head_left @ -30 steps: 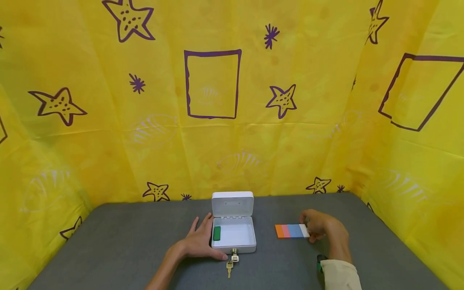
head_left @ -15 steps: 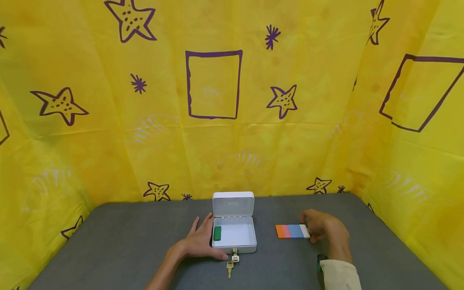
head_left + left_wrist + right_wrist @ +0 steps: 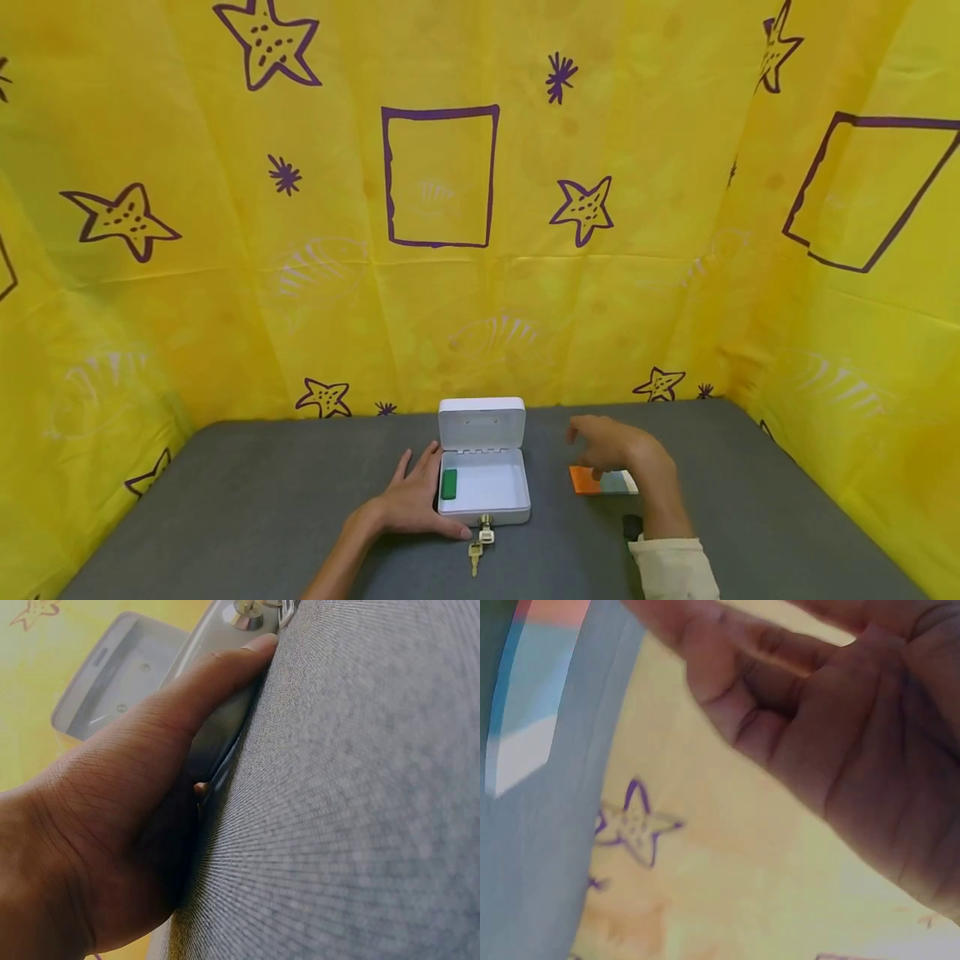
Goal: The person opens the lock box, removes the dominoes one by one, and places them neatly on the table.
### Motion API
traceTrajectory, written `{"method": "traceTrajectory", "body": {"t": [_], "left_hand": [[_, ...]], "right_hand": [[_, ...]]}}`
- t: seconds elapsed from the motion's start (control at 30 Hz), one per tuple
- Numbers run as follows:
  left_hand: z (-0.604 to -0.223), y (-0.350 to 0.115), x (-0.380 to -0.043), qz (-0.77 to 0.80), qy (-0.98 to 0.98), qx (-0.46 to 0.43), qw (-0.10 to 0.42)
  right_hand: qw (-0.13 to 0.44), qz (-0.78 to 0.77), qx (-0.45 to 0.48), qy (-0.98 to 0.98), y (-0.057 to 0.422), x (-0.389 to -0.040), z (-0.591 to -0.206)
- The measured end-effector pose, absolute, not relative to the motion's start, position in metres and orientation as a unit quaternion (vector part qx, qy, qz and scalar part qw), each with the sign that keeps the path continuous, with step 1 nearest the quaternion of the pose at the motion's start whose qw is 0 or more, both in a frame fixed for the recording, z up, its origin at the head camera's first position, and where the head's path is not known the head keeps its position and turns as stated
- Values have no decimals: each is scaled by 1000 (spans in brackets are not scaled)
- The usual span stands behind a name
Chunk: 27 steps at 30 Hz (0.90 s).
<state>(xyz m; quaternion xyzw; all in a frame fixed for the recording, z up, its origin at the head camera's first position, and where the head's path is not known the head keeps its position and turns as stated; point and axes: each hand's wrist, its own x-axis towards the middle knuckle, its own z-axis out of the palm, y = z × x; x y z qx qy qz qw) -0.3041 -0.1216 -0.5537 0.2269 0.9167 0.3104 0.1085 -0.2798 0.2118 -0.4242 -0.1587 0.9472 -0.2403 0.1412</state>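
Observation:
My left hand (image 3: 412, 502) rests against the left side of an open white cash box (image 3: 502, 516), its thumb (image 3: 217, 679) laid straight along the front wall beside the lock (image 3: 246, 613). Inside the box, a small green block (image 3: 448, 483) lies by the left wall. Right of the box is a row of flat bands, orange, pink, blue and white, like blocks side by side (image 3: 585, 482). My right hand (image 3: 611, 446) hovers above this row, fingers loosely bent, covering part of it. Nothing shows in its grasp; its fingertips are cut off in the right wrist view.
The hinged lid (image 3: 482, 423) stands upright at the back of the box. One key is in the lock, and a second key (image 3: 475, 560) hangs in front. Grey cloth (image 3: 285, 483) covers the table, and a yellow patterned curtain (image 3: 450, 292) encloses it.
My right hand has left the white end of the coloured row and moved left over its orange and pink part. My left hand, the box and the row have stayed put.

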Motion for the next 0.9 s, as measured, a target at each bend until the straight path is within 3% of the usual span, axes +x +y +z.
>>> {"method": "traceTrajectory", "body": {"t": [0.23, 0.5, 0.7, 0.9], "left_hand": [[-552, -122, -302, 315, 915, 230, 105], [-551, -122, -301, 311, 915, 234, 104], [-551, -123, -300, 314, 912, 245, 97], [-554, -123, -304, 316, 913, 238, 104]], "right_hand": [[91, -212, -278, 933, 168, -287, -426], [29, -180, -340, 923, 115, -286, -445], [-39, -134, -299, 944, 77, -280, -471], [-48, -43, -252, 966, 56, -274, -487]]}}
